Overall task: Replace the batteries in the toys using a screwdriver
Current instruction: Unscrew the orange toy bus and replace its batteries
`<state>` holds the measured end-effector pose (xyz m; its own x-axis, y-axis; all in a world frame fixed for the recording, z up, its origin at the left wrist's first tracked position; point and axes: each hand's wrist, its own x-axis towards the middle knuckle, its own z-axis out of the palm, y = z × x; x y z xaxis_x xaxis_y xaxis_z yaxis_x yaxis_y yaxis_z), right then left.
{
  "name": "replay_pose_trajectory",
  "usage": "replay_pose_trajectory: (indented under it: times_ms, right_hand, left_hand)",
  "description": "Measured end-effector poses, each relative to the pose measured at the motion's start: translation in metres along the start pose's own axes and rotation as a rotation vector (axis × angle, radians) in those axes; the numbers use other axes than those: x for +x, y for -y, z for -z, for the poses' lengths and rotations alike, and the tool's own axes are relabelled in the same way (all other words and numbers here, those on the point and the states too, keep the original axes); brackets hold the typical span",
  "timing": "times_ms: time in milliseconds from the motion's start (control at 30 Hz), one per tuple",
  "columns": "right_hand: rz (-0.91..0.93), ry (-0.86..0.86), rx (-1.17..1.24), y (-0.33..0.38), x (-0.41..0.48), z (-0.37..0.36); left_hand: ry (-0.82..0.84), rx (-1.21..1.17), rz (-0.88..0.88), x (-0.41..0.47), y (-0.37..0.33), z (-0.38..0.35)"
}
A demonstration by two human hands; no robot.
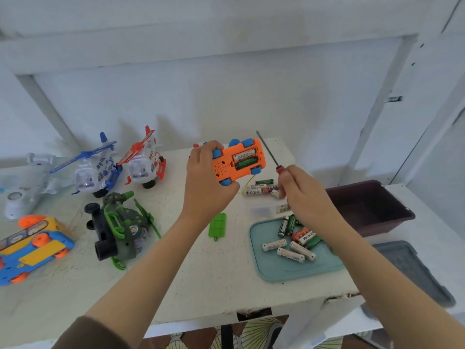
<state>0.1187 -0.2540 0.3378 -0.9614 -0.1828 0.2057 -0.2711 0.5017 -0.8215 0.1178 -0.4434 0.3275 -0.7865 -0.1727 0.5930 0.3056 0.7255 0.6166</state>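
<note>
Two forearms reach over a white table (191,285). Beyond the teal tray (266,269) and to its left, the left hand (205,182) grips an orange toy car (224,167) belly-up, fingers curled round its blue wheels. The car's open compartment shows two batteries (245,159). Just beyond the tray, the right hand (299,195) curls round a red-handled screwdriver (268,151), its shaft pointing up, clear of the car. A green battery cover (217,225) lies just left of the tray, and loose batteries (289,254) rest in it. Advice for closing up: check polarity, seat the cover flush, then drive the screw straight and gently.
</note>
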Motion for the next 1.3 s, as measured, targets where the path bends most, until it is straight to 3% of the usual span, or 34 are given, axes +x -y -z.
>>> replay_pose_trajectory:
  times_ms: [300, 533, 833, 1300]
  right_hand:
    - [-0.051, -0.037, -0.285, -0.022, 0.004, 0.017]
    - [-0.06, 0.008, -0.312, -0.021, 0.015, 0.021]
    - [-0.08, 0.219, -0.333, -0.04, 0.021, 0.028]
    - [-0.027, 0.108, -0.251, -0.034, 0.015, 0.026]
  left_hand:
    - [0.007, -0.015, 0.004, 0.016, 0.0, -0.021]
    - [0.025, -0.018, 0.01, 0.018, 0.003, -0.026]
    - [0.103, 0.011, -0.01, 0.03, 0.015, -0.028]
    - [0.059, -0.001, -0.015, 0.031, 0.01, -0.054]
